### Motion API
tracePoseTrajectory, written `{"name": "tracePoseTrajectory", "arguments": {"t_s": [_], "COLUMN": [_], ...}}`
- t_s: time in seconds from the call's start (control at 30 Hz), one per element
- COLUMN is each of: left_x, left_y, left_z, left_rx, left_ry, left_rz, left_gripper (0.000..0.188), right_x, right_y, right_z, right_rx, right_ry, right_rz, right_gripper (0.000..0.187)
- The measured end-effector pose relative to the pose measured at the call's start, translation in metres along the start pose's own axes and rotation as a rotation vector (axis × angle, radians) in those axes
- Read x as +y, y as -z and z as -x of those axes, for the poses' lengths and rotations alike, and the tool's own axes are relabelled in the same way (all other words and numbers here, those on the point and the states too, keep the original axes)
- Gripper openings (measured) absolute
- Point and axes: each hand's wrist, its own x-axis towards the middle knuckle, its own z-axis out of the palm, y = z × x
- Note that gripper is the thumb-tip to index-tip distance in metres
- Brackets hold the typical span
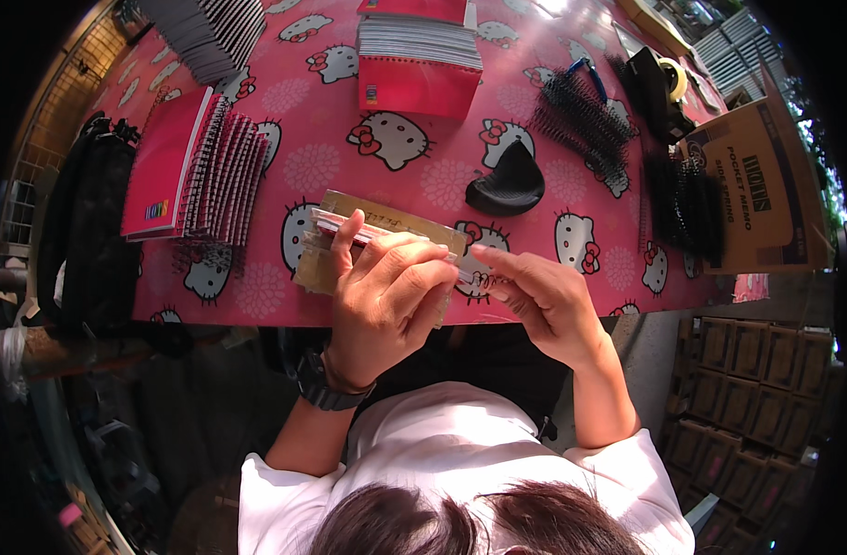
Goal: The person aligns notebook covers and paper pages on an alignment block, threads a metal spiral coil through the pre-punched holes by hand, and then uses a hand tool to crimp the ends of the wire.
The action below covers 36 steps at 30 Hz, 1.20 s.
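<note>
My left hand [386,296] is closed around a thin notepad [327,220], pressing it edge-up against a brown, tape-covered board [373,209] at the table's near edge. Most of the pad hides behind the fingers. A dark wire coil [480,278] sticks out from the pad's right end. My right hand [550,303] is at that coil, thumb and fingers closed on its free end, index finger stretched along it. A black wedge-shaped pad [507,185] lies just beyond my hands.
Pink spiral notebooks are piled at left [169,171]; a pink notebook stack [419,88] and a grey-edged stack [206,37] stand farther back. Loose black coils [581,120], a tape roll [673,80] and a cardboard box [756,185] occupy the right. A black bag [86,222] hangs at left.
</note>
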Motion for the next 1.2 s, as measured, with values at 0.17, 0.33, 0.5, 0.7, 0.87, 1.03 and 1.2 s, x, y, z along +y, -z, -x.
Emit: {"name": "tracePoseTrajectory", "arguments": {"t_s": [0.17,0.33,0.5,0.7,0.87,1.03,1.2], "left_x": [0.002,0.003,0.011,0.002,-0.001,-0.002,-0.002], "left_y": [-0.003,-0.003,0.005,0.005,0.000,0.001,0.003], "left_z": [-0.006,-0.008,-0.013,-0.007,-0.007,-0.009,-0.006], "left_rx": [0.016,0.017,-0.092,-0.249,-0.196,-0.183,-0.190], "left_ry": [0.025,0.034,0.040,-0.048,-0.082,-0.035,-0.059], "left_rz": [-0.010,-0.014,0.020,-0.110,-0.113,-0.105,-0.139], "left_gripper": [0.010,0.009,0.012,0.020,0.020,0.022,0.017], "right_x": [0.008,0.018,0.001,0.023,0.083,0.095,0.092], "right_y": [-0.002,0.000,0.002,0.010,0.033,0.018,0.020], "right_z": [-0.003,0.001,-0.003,-0.009,-0.042,-0.047,-0.040], "right_rx": [0.127,0.029,-0.036,-0.093,0.189,0.113,0.154], "right_ry": [0.171,0.115,-0.079,-0.208,-0.087,-0.111,-0.136], "right_rz": [0.091,-0.008,-0.070,-0.300,0.433,0.560,0.174], "right_gripper": [0.037,0.042,0.049,0.047,0.074,0.075,0.070]}}
